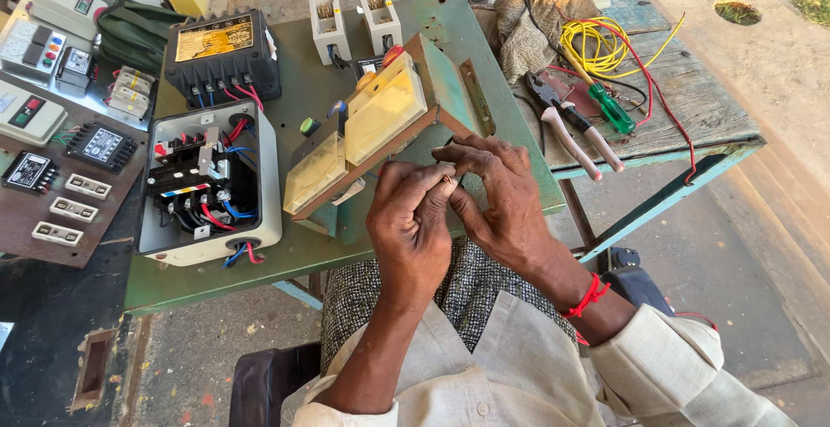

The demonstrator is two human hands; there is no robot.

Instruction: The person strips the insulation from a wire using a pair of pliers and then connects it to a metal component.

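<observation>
Now | left hand (413, 219) + right hand (494, 187) meet knuckles-up | fingers (450, 187) pinching small part | above green table (303, 258)

We see bare green tabletop (294, 90) in the upper middle, between the black box (222, 57) and the tilted wooden board (380, 129). At left the open starter box (210, 183) blocks the way. At right, pliers (566, 124), a screwdriver (601, 98) and coiled wires (605, 47) crowd the planks.
</observation>
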